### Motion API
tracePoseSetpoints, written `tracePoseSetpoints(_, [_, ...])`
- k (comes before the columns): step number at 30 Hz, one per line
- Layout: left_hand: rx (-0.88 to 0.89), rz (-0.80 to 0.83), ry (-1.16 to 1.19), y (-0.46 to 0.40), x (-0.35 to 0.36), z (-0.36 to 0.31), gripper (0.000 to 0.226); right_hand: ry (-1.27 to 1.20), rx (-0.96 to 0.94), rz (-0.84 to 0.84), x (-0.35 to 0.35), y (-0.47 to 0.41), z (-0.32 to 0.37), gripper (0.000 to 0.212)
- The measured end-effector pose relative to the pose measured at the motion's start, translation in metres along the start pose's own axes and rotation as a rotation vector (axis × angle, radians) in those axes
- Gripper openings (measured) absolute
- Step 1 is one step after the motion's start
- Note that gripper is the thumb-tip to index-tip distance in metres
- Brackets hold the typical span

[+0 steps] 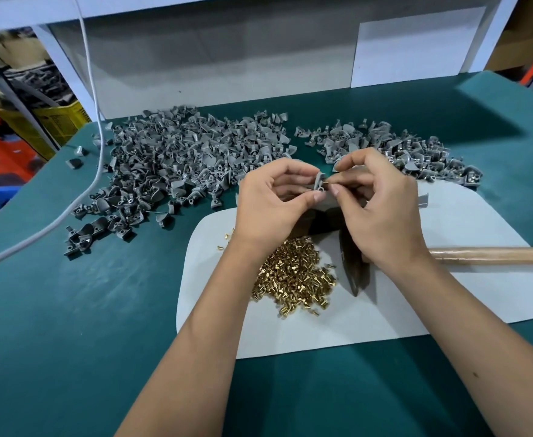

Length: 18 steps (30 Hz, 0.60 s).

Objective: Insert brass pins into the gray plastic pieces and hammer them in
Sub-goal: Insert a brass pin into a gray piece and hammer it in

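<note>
My left hand [271, 200] pinches one gray plastic piece [319, 182] upright between thumb and fingers, above the white mat [385, 310]. My right hand [381, 203] holds a small brass pin [325, 185] at its fingertips, right against the hole of that piece. A heap of brass pins [293, 275] lies on the mat below my hands. A hammer lies there too, its dark head [353, 266] under my right wrist and its wooden handle [492, 255] running off to the right.
A large heap of gray plastic pieces [176, 159] covers the green table [69, 310] at the left back, a smaller heap [394, 149] at the right back. A white cable [95, 171] hangs down and trails across the table's left side. A white panel [227, 58] stands behind.
</note>
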<state>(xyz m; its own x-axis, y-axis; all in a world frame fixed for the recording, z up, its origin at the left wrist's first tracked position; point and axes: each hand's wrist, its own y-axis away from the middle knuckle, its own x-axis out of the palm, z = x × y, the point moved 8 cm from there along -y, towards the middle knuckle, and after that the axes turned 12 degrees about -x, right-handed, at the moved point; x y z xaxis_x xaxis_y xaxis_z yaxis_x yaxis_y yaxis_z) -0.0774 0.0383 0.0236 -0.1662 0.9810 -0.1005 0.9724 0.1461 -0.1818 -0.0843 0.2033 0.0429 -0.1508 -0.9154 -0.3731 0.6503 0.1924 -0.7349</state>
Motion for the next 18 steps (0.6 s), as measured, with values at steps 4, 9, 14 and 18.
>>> tracePoseSetpoints(4, [-0.012, 0.02, 0.043, -0.001, 0.0, 0.002, 0.033, 0.063, -0.082, -0.002, -0.002, -0.002, 0.006, 0.012])
tracePoseSetpoints(9, [-0.025, 0.029, 0.077, -0.001, -0.002, 0.003, 0.032, 0.141, -0.155, 0.006, -0.005, -0.004, 0.013, 0.009])
tracePoseSetpoints(14, [-0.049, 0.055, 0.115, 0.0, 0.001, 0.002, 0.03, 0.181, -0.213, 0.047, -0.005, -0.003, 0.017, 0.007])
tracePoseSetpoints(18, [-0.069, 0.079, 0.136, 0.003, 0.005, 0.002, 0.029, 0.223, -0.251, 0.076, -0.005, -0.002, 0.021, 0.008])
